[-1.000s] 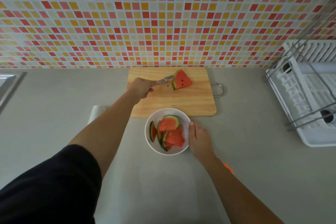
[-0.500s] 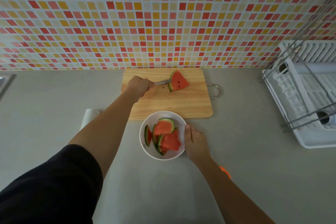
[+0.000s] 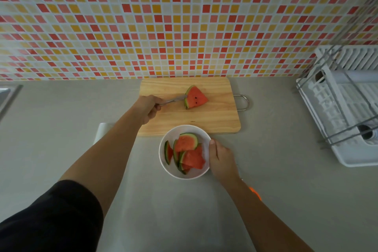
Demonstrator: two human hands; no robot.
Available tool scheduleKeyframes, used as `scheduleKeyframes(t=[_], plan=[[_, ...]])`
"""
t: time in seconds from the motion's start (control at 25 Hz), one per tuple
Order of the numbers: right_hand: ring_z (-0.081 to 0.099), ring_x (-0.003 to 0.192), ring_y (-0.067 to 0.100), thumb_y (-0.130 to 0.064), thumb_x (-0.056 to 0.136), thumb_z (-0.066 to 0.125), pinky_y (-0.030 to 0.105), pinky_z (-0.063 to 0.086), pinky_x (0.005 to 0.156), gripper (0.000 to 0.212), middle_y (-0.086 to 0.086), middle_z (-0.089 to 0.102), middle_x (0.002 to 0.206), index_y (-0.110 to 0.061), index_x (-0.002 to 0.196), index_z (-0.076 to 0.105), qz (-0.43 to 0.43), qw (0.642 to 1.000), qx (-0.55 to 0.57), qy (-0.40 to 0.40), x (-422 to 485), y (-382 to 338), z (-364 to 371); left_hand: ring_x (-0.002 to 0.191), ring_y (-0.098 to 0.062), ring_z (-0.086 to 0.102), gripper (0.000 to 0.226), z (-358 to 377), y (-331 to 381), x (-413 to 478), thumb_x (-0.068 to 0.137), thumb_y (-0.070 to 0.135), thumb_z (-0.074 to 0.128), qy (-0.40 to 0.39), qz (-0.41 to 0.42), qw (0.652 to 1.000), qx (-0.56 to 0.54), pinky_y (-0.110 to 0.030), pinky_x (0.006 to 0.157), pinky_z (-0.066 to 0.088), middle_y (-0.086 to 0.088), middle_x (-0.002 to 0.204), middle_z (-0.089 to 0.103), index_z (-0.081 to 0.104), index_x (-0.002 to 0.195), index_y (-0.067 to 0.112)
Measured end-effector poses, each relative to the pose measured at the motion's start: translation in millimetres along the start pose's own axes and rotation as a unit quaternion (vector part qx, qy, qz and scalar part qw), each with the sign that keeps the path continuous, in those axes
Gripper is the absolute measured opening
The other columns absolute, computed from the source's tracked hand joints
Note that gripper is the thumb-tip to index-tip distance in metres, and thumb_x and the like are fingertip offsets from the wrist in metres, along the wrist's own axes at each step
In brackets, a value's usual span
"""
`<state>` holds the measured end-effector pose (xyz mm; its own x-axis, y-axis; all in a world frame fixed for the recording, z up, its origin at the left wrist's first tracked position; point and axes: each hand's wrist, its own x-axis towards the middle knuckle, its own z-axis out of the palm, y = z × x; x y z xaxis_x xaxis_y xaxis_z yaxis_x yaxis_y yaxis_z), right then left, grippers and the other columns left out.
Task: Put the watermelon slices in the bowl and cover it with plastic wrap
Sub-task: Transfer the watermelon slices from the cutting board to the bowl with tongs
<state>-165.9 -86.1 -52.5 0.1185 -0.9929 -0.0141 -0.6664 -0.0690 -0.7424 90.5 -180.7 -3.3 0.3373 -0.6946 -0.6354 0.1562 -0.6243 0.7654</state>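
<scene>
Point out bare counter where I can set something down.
Free: counter between board and rack; also left of the board, toward the sink. Crowded: board's far half, where left hand grips a utensil at the slice; right hand holds the bowl.

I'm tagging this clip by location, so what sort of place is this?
Most likely a home kitchen: a mosaic tile backsplash, a wooden cutting board with a watermelon slice on it, and a white dish rack at the right.

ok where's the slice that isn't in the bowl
Head view, centre: the slice lies on the cutting board, at the tip of the utensil the left hand grips.
</scene>
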Motion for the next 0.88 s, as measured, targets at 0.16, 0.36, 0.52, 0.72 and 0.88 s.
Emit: scheduleKeyframes(t=[0.16,0.36,0.52,0.72,0.88], plan=[[0.051,0.058,0.022,-0.044,0.090,0.025,0.031,0.033,0.057,0.036,-0.008,0.048,0.057,-0.025,0.064,0.040,-0.001,1.000,-0.005,0.005,1,2,1,0.027,-0.004,0.027,0.013,-13,-9,-7,0.093,0.012,0.054,-0.039,-0.045,0.997,-0.056,-0.012,0.026,0.022,-0.002,0.058,0.041,0.059,0.086,0.002],[0.051,0.059,0.022,-0.045,0.090,0.024,0.030,0.033,0.058,0.036,-0.009,0.047,0.055,-0.028,0.061,0.037,-0.002,1.000,-0.001,0.003,2,3,2,0.030,-0.004,0.027,0.020,-32,-11,-26,0.093,0.014,0.055,-0.050,-0.016,0.996,-0.074,-0.013,0.027,0.022,0.000,0.059,0.040,0.062,0.098,-0.004],[0.057,0.069,0.030,-0.046,0.089,0.023,0.032,0.034,0.060,0.038,0.007,0.061,0.067,-0.024,0.065,0.042,0.009,1.000,0.009,0.001,2,2,3,0.035,-0.003,0.026,0.020,-65,-20,-67,0.091,0.015,0.055,-0.108,0.044,0.993,-0.019,-0.012,0.029,0.021,0.004,0.056,0.041,0.069,0.088,0.002],[0.058,0.071,0.030,-0.051,0.087,0.019,0.032,0.036,0.062,0.045,0.003,0.059,0.064,-0.024,0.060,0.044,0.052,0.998,0.029,-0.028,3,0,1,0.040,-0.005,0.026,0.019,-85,-52,-123,0.089,0.004,0.058,-0.144,0.094,0.979,0.105,-0.013,0.035,0.021,0.004,0.052,0.041,0.073,0.079,0.002],[0.060,0.076,0.035,-0.044,0.094,0.023,0.034,0.038,0.065,0.045,0.016,0.064,0.075,-0.020,0.063,0.045,0.048,0.998,0.022,-0.016,3,-1,1,0.042,-0.006,0.029,0.014,-79,-62,-138,0.090,0.009,0.062,-0.116,0.156,0.950,0.242,-0.014,0.041,0.024,0.011,0.045,0.038,0.073,0.084,0.003]])
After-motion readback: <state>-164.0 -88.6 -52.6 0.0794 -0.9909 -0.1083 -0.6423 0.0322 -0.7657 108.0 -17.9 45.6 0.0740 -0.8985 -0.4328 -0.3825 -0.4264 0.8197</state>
